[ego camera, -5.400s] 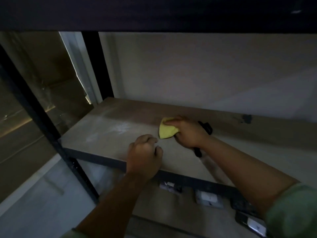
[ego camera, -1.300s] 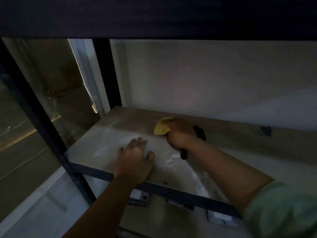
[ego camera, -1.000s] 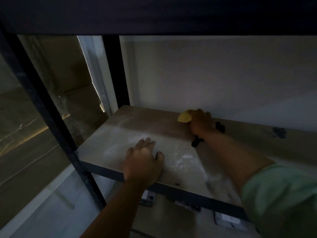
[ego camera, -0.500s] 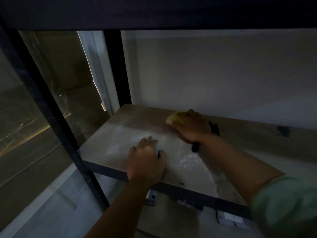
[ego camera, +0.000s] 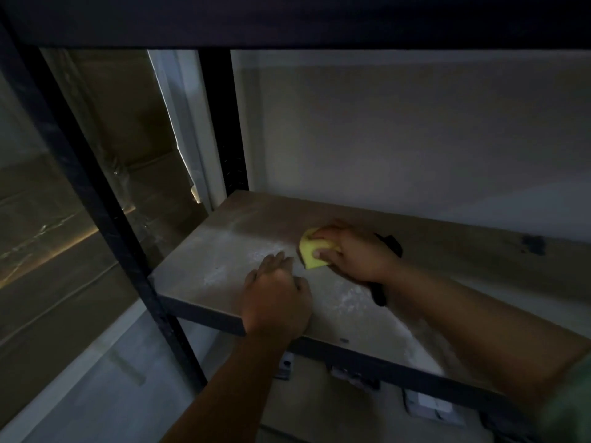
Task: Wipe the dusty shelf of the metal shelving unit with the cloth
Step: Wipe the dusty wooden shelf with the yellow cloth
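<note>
At centre frame, the right hand [ego camera: 355, 255] presses a folded yellow cloth [ego camera: 309, 254] flat on the shelf [ego camera: 224, 260], fingers curled over it; its soft wedge points toward the frame's left. Just below, the left hand [ego camera: 276, 300] lies palm-down, fingers loosely bent, holding nothing, at the shelf's front edge. White dust streaks the matte board. A dark object [ego camera: 388, 247] behind the right wrist is mostly hidden.
</note>
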